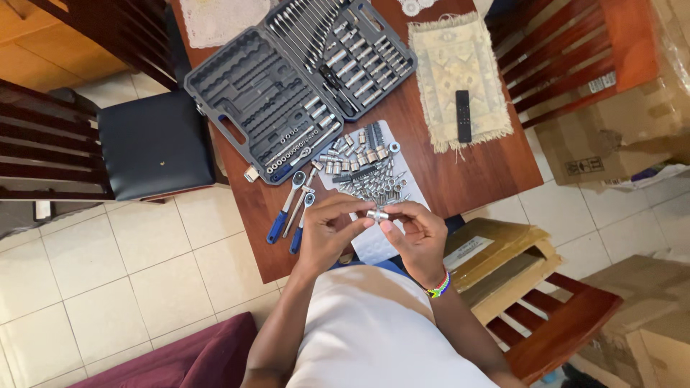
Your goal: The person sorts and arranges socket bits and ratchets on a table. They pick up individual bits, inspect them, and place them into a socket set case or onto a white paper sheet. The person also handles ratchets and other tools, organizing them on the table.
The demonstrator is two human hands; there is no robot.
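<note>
A small shiny metal socket is pinched between the fingertips of both hands, just above the near edge of the wooden table. My left hand grips its left end and my right hand its right end. Right behind the hands, several loose sockets and bits lie on a white sheet. Two blue-handled ratchets rest on the table beside my left hand. An open grey tool case with sockets and wrenches lies farther back.
A black remote lies on a fringed beige mat at the table's right. A dark-cushioned chair stands left. At right are a wooden chair with a cardboard box and more cartons. The floor is tiled.
</note>
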